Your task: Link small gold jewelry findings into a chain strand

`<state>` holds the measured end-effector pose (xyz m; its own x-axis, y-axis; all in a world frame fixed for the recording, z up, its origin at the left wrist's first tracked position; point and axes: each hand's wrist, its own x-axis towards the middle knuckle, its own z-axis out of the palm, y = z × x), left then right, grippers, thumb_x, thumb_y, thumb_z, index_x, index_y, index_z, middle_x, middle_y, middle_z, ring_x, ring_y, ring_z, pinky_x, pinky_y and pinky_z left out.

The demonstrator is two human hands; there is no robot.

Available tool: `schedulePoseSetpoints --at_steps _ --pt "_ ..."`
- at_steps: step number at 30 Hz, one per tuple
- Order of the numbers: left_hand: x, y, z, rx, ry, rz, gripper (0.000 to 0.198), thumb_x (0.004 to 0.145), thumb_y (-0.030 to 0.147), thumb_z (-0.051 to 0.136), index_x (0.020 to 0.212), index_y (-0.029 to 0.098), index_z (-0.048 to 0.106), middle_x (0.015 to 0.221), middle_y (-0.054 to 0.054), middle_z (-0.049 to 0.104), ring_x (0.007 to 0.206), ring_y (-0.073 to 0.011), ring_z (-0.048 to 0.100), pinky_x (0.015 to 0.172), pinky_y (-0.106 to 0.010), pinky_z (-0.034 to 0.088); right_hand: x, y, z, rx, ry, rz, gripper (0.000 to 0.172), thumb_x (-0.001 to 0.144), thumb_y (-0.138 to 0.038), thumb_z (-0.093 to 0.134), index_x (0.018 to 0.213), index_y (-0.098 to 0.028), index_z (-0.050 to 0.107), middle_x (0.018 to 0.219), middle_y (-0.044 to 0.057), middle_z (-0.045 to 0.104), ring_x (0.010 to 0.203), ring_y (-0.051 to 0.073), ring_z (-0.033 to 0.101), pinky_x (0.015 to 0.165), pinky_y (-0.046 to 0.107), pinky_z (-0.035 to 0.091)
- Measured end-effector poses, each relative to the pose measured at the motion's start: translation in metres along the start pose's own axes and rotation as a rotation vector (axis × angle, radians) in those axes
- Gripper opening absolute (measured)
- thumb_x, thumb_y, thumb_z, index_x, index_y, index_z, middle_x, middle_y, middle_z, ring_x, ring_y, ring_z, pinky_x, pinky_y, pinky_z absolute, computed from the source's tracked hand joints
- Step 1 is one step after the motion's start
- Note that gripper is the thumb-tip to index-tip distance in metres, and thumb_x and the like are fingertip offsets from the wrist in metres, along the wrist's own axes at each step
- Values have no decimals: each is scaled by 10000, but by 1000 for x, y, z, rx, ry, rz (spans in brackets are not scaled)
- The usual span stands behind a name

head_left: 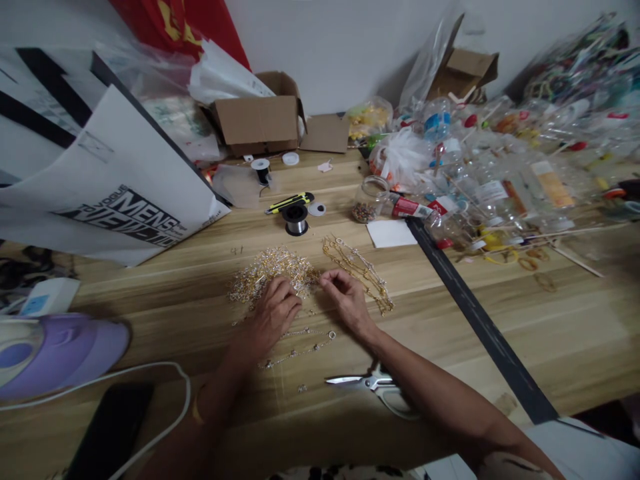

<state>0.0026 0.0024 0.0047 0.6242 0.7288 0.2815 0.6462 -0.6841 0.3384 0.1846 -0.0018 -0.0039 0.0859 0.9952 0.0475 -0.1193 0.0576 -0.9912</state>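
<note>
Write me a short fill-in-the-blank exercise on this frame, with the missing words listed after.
1. The left hand is at a pile of small gold and ____ pieces.
2. The hand nearer the gold-toned chains is the person's ____ one.
3. Beside the right forearm lies a pair of ____.
4. The cutter just behind the dark spool nearest the pile is black and ____.

Missing words: silver; right; scissors; yellow.

Sm.-pcs pile (273, 265): gold/silv mix. Chains (370, 269): gold, silv. Tbl (450, 353): lt brn, streaky grain. Cutter (289, 203): yel/blk. Bag (125, 167): wht, blk lettering. Cloth (215, 30): red w/ yel.
</note>
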Motion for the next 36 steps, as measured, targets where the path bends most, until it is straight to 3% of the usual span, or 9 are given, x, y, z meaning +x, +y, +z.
schedulePoseSetpoints --at_steps 7,13,16,22,26,36 --pt "1 0 0 -62 0 -2 149 866 163 515 784 172 639 869 -65 581 1057 -238 467 939 -439 418 -1 1 0 -16 -15 -11 151 766 -331 623 752 -182 599 721 -2 593 680 136 534 645 249 430" --pt "3 -4 6 -258 249 -136 116 813 175 579 715 189 641 731 -34 628 813 -185 550 779 -347 466 -5 0 2 -189 -65 -135 145 820 -319 573 769 -187 604 744 15 594 729 156 546 687 276 429" --pt "2 -3 7 -433 301 -251 87 770 181 609 688 180 639 688 -24 651 693 -157 583 701 -302 480 -7 -1 2 -292 -127 -247 151 850 -303 539 770 -191 603 748 19 587 745 163 545 707 286 427" --pt "-4 -3 9 -793 254 -510 57 710 205 656 710 148 656 690 -32 691 643 -142 639 618 -238 513 -13 0 2 -398 -246 -380 141 891 -278 487 832 -202 591 779 39 573 751 174 541 700 303 440" --pt "-4 -3 7 -862 224 -513 70 705 214 661 702 144 664 711 -43 700 668 -148 648 640 -242 523 -15 1 1 -463 -312 -453 138 907 -263 466 863 -204 584 819 53 589 777 177 540 711 311 448" --pt "-2 -3 3 -952 238 -483 57 678 203 686 694 151 668 737 -50 693 712 -160 646 683 -271 523 -15 3 2 -510 -335 -537 113 906 -225 468 877 -204 575 818 58 596 771 175 548 703 306 450"
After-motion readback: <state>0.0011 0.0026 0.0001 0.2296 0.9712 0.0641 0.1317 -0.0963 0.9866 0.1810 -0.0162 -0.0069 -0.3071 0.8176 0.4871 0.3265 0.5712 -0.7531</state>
